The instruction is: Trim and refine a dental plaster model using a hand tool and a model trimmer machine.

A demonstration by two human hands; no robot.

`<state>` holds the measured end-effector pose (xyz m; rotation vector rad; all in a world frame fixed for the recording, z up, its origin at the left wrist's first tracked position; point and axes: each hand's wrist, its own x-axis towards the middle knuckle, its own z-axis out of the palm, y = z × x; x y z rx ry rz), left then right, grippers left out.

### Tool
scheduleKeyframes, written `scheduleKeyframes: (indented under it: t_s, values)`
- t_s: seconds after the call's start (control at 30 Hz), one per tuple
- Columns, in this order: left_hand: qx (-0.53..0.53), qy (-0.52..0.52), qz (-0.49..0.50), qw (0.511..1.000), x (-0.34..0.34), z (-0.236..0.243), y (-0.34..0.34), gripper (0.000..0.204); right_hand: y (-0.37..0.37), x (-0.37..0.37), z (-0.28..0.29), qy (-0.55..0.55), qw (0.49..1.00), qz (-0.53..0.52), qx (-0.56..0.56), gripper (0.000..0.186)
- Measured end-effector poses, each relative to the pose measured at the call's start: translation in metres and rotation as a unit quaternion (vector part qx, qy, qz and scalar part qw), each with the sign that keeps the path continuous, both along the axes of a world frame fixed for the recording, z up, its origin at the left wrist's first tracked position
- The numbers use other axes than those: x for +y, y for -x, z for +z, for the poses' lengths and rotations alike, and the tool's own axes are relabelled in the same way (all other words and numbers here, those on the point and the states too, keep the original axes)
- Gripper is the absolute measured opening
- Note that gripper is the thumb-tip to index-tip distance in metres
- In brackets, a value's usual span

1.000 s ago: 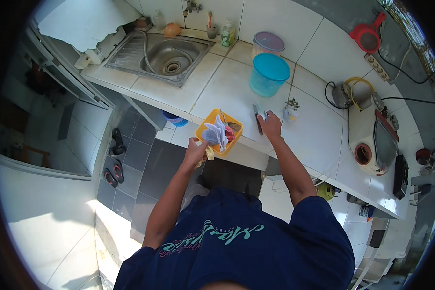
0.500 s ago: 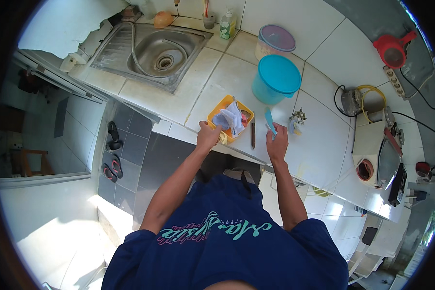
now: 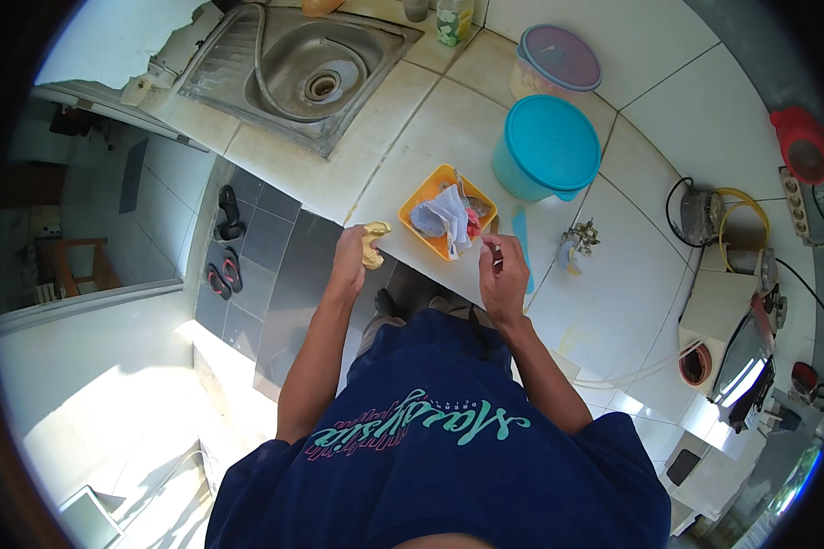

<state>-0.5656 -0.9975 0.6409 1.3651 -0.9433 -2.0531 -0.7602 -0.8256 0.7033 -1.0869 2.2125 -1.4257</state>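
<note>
My left hand (image 3: 347, 261) grips a crumpled yellow cloth (image 3: 373, 245) at the counter's front edge. A yellow plastic container (image 3: 419, 194) sits on the counter, holding white cloth (image 3: 448, 217) and reddish bits. Just right of it my right hand (image 3: 504, 274) has curled fingers near the edge; whatever they hold is too small to name. A light blue long flat item (image 3: 522, 242) lies beside that hand, and a brown item (image 3: 493, 226) is partly hidden beside the container. A small brass-coloured metal fitting (image 3: 583, 240) stands to the right.
Behind are a turquoise lidded tub (image 3: 545, 146) and a purple-lidded container (image 3: 558, 59). A steel sink (image 3: 307, 82) is back left. Appliances (image 3: 728, 339), cables and a power strip (image 3: 795, 206) line the right. Sandals (image 3: 222, 279) lie on the floor left.
My left hand has drawn left, away from the yellow container, with the yellow cloth. My right hand has let go of the light blue item and moved slightly left toward the container.
</note>
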Motion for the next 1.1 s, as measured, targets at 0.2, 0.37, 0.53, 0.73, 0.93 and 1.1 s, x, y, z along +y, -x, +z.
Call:
scheduleKeyframes:
  t_s: [0.2,0.37,0.53,0.73,0.93,1.1]
  values:
    - [-0.127,0.144,0.089,0.977,-0.005,-0.028,0.007,0.028,-0.013,-0.050,0.000,-0.004,0.966,0.213,0.144,0.017]
    - [-0.318,0.296,0.069,0.898,-0.016,-0.026,0.022,0.031,-0.016,-0.106,-0.008,-0.219,0.884,0.310,0.273,0.012]
    - [-0.393,0.310,0.029,0.865,-0.029,-0.023,0.028,0.024,-0.005,-0.118,-0.020,-0.288,0.818,0.368,0.336,0.018]
    - [-0.348,0.380,0.006,0.857,-0.044,-0.019,0.017,0.030,-0.015,-0.122,-0.014,-0.290,0.869,0.255,0.310,0.019]
    - [-0.234,0.367,-0.003,0.900,-0.068,0.011,-0.067,0.037,-0.022,-0.124,0.024,-0.285,0.939,0.163,0.103,0.020]
    - [-0.154,0.298,-0.018,0.942,-0.107,0.084,-0.189,0.026,-0.055,-0.150,0.064,-0.217,0.973,0.029,-0.077,0.022]
